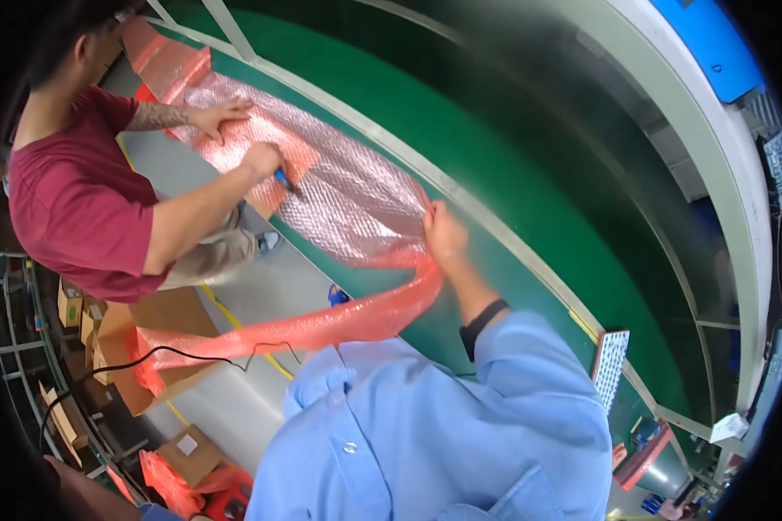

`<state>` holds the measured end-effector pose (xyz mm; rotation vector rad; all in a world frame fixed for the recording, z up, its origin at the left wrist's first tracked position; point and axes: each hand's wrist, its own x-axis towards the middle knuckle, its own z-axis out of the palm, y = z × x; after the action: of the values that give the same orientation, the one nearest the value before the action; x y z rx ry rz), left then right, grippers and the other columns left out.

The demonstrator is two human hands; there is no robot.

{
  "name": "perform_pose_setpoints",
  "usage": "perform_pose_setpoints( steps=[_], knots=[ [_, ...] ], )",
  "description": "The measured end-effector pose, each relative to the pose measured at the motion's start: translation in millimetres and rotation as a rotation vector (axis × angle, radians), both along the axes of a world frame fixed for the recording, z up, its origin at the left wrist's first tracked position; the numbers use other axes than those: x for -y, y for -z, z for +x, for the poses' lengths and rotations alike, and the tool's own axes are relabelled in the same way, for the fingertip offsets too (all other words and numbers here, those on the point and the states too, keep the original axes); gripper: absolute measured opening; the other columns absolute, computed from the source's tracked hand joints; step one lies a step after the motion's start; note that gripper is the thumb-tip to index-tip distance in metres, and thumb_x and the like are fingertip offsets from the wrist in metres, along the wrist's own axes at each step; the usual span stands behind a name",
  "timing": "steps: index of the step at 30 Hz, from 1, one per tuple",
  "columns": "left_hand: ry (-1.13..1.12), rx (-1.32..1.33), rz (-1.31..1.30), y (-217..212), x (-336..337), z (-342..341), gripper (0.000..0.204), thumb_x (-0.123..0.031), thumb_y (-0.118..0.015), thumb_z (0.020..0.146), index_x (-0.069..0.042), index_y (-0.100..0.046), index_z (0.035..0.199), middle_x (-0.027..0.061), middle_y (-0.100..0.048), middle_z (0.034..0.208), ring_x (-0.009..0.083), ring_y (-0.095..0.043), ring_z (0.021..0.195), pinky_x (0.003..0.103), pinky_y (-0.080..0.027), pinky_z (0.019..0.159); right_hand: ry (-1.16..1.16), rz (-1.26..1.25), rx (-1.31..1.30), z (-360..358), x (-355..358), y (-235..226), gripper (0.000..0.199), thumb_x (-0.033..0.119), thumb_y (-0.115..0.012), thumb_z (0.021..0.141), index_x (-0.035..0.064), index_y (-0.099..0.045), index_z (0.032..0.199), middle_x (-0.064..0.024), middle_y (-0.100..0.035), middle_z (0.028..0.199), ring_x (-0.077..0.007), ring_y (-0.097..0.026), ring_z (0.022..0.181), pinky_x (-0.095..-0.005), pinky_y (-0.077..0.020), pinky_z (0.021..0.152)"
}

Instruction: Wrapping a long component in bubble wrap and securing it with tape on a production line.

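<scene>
Pink bubble wrap sheet [339,195]: light, floppy, likely pops under pressure (grip edges). Right hand [443,233] pinches its edge; left hand unseen.

Bubble wrap sheet [321,174] on conveyor belt [530,200]; cardboard boxes [156,339] left, on floor.

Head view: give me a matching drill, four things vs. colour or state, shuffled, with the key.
Things:
1. bubble wrap sheet
2. conveyor belt
3. right hand
4. co-worker's cutter

States:
A. green, bare surface
B. blue-handled, held against the wrap
C. pink, spread flat, one strip trailing off the edge
D. gripping the wrap's near corner

Pairs: 1-C, 2-A, 3-D, 4-B
</scene>
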<state>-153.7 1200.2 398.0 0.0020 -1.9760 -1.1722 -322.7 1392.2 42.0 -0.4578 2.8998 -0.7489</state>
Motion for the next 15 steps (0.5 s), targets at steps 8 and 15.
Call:
perform_pose_setpoints(
  steps=[8,15],
  knots=[
    [-0.185,-0.377,-0.001,-20.8,2.5,12.4,0.031,-0.020,-0.052,0.084,-0.004,-0.054,0.110,0.0082,-0.058,0.101,0.0188,-0.057,0.088,0.033,-0.046,0.077,-0.004,0.030,0.009,4.4,5.0,1.9,0.025,0.031,-0.049,0.083,0.0147,-0.050,0.102,-0.0126,-0.062,0.087,-0.0327,-0.061,0.070,-0.0442,-0.0492,0.060],
    [-0.387,-0.424,-0.055,-44.2,6.7,71.6,0.031,-0.021,-0.048,0.086,-0.004,-0.053,0.111,0.0078,-0.057,0.101,0.0181,-0.056,0.088,0.034,-0.046,0.077,0.001,0.064,-0.058,-19.7,-3.3,-6.0,0.025,0.028,-0.050,0.083,0.0150,-0.050,0.104,-0.0127,-0.063,0.082,-0.0335,-0.061,0.066,-0.0456,-0.0484,0.057]
  ],
)
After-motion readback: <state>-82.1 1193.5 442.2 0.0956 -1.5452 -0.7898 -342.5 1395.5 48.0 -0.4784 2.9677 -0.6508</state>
